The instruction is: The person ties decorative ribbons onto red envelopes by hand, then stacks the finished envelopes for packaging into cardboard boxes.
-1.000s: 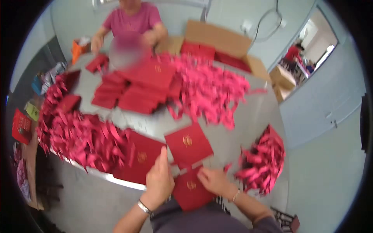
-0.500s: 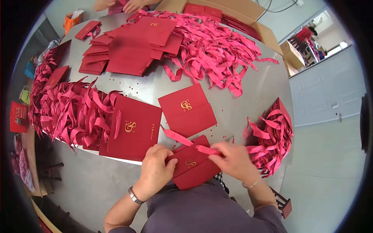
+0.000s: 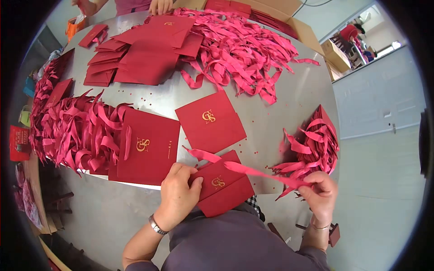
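My left hand (image 3: 181,189) grips the left edge of a red paper bag (image 3: 226,192) with a gold emblem, held tilted at the table's near edge. A pink ribbon (image 3: 262,172) runs through the bag near its top edge, and its other end lies loose to the upper left. Out to the right, my right hand (image 3: 320,194) pinches the ribbon's right end and holds it stretched. Just beyond the held bag lies a flat red bag (image 3: 211,121) with the same emblem. Left of it, a larger red bag (image 3: 147,147) fronts a row of ribboned bags (image 3: 81,128).
A loose heap of pink ribbons (image 3: 244,49) and stacked red bags (image 3: 149,58) cover the far side of the metal table (image 3: 298,90). Ribboned bags (image 3: 316,144) stand at the right edge. Behind sits a cardboard box (image 3: 312,40). A co-worker's hand (image 3: 160,5) shows across the table.
My right hand has moved right, away from the bag, drawing a longer stretch of ribbon out with it. My left hand keeps its hold. The co-worker's hands have moved apart.
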Motion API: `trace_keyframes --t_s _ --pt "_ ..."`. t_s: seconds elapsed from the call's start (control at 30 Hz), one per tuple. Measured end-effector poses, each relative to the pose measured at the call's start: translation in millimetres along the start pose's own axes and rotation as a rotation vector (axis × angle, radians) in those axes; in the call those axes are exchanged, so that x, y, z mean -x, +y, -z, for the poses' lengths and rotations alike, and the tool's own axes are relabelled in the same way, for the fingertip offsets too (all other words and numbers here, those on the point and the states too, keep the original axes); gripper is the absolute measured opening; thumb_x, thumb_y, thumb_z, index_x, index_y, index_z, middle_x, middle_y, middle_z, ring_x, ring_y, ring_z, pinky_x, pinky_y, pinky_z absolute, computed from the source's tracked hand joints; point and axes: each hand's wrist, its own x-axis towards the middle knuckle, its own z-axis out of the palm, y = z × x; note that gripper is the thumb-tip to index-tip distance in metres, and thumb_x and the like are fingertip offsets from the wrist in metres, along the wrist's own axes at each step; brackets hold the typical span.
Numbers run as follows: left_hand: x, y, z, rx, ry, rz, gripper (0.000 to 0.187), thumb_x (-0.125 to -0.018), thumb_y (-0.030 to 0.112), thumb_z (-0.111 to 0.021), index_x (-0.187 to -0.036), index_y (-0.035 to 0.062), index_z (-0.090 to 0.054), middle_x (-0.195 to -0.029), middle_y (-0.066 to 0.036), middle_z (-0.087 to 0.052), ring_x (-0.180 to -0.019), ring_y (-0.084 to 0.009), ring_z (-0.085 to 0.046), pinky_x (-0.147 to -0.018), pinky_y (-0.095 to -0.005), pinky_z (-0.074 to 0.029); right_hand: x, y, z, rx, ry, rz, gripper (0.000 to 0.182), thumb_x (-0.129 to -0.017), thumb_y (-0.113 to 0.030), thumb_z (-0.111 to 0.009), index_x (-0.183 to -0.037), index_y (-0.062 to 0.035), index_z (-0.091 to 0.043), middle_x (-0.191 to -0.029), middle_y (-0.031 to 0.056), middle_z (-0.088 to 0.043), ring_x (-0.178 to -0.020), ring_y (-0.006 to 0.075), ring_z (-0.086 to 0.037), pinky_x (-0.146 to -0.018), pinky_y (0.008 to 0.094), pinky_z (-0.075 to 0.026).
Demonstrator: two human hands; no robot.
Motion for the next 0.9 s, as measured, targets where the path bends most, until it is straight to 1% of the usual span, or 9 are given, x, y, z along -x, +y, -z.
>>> trace_keyframes --t_s 0.17,0.33,0.4,0.5,0.57,0.63,0.73,0.77,0.9 --pt "-0.7 -6.2 2.6 0.085 -0.037 0.006 0.016 -0.075 0.002 -0.070 -0.089 -0.0012 -0.063 -0.088 -0.016 -0.060 -0.076 -0.0326 -0.063 -0.067 -0.0388 -0.052 -14.0 4.3 -11.8 0.194 0.121 0.677 0.010 -0.080 -0.001 -0.072 -0.085 -0.0022 -0.063 -0.083 0.0084 -0.063 -0.074 0.0203 -0.059 -0.065 0.0305 -0.048" --pt "-1.7 -14.3 6.6 0.164 -0.080 0.060 0.017 -0.075 -0.002 -0.069 -0.091 -0.0034 -0.064 -0.088 -0.017 -0.060 -0.076 -0.0319 -0.063 -0.067 -0.0380 -0.051 -14.6 -15.5 -11.9 0.224 -0.021 0.632 0.008 -0.079 -0.002 -0.070 -0.085 -0.0023 -0.065 -0.088 0.0092 -0.066 -0.074 0.0240 -0.062 -0.064 0.0336 -0.048" --pt "-2.1 -17.2 5.4 0.177 -0.075 0.067 0.016 -0.074 -0.001 -0.070 -0.089 -0.0034 -0.064 -0.088 -0.017 -0.060 -0.076 -0.0320 -0.062 -0.067 -0.0383 -0.051 -22.8 -33.5 -10.8 0.739 -0.161 0.802 0.020 -0.067 -0.001 -0.071 -0.087 -0.0025 -0.066 -0.092 0.0099 -0.068 -0.073 0.0264 -0.063 -0.063 0.0365 -0.049" --pt "-6.8 -8.5 4.4 0.170 -0.078 0.058 0.014 -0.075 -0.001 -0.069 -0.089 -0.0031 -0.064 -0.088 -0.017 -0.060 -0.079 -0.0323 -0.062 -0.069 -0.0384 -0.051 -29.1 -43.4 -47.5 1.016 -0.480 0.896 0.027 -0.063 -0.011 -0.066 -0.089 -0.0048 -0.064 -0.079 0.0045 -0.060 -0.078 0.0214 -0.059 -0.066 0.0337 -0.044" --pt "-9.0 -5.6 0.1 0.159 -0.103 0.053 0.013 -0.076 -0.001 -0.068 -0.088 -0.0030 -0.064 -0.088 -0.017 -0.060 -0.080 -0.0326 -0.062 -0.070 -0.0385 -0.050 -36.4 -29.6 -87.4 1.116 -0.782 0.919 0.018 -0.069 -0.014 -0.063 -0.085 -0.0062 -0.060 -0.076 0.0035 -0.052 -0.079 0.0185 -0.057 -0.066 0.0283 -0.041" --pt "-10.6 -5.2 -4.4 0.153 -0.117 0.055 0.012 -0.076 -0.002 -0.067 -0.088 -0.0028 -0.064 -0.088 -0.016 -0.060 -0.082 -0.0329 -0.061 -0.071 -0.0386 -0.050 -51.3 -2.2 -136.0 1.015 -0.821 1.079 0.012 -0.075 -0.013 -0.059 -0.085 -0.0069 -0.056 -0.077 0.0051 -0.050 -0.078 0.0186 -0.057 -0.068 0.0299 -0.045" --pt "-10.8 -13.1 -5.3 0.234 -0.121 0.059 0.011 -0.077 -0.003 -0.065 -0.087 -0.0027 -0.063 -0.090 -0.017 -0.060 -0.084 -0.0342 -0.061 -0.073 -0.0391 -0.050 -62.0 31.7 -155.1 0.546 -0.672 0.913 0.017 -0.080 -0.011 -0.056 -0.096 -0.0040 -0.057 -0.082 0.0074 -0.055 -0.081 0.0210 -0.059 -0.072 0.0330 -0.049" --pt "-11.6 -15.3 -3.7 0.236 -0.112 0.071 0.011 -0.077 -0.003 -0.065 -0.087 -0.0027 -0.063 -0.090 -0.017 -0.060 -0.084 -0.0342 -0.061 -0.073 -0.0391 -0.050 -58.7 36.5 -153.8 0.515 -0.619 0.838 0.032 -0.079 -0.007 -0.062 -0.110 0.0009 -0.056 -0.094 0.0128 -0.061 -0.090 0.0284 -0.061 -0.078 0.0377 -0.052" --pt "-14.0 -18.3 -0.3 0.278 -0.161 0.078 0.012 -0.076 -0.003 -0.065 -0.088 -0.0031 -0.063 -0.090 -0.017 -0.060 -0.085 -0.0349 -0.061 -0.074 -0.0396 -0.050 -49.4 50.5 -153.6 0.500 -0.393 0.684 0.032 -0.074 -0.005 -0.074 -0.103 -0.0014 -0.061 -0.093 0.0125 -0.062 -0.082 0.0296 -0.061 -0.074 0.0382 -0.052"
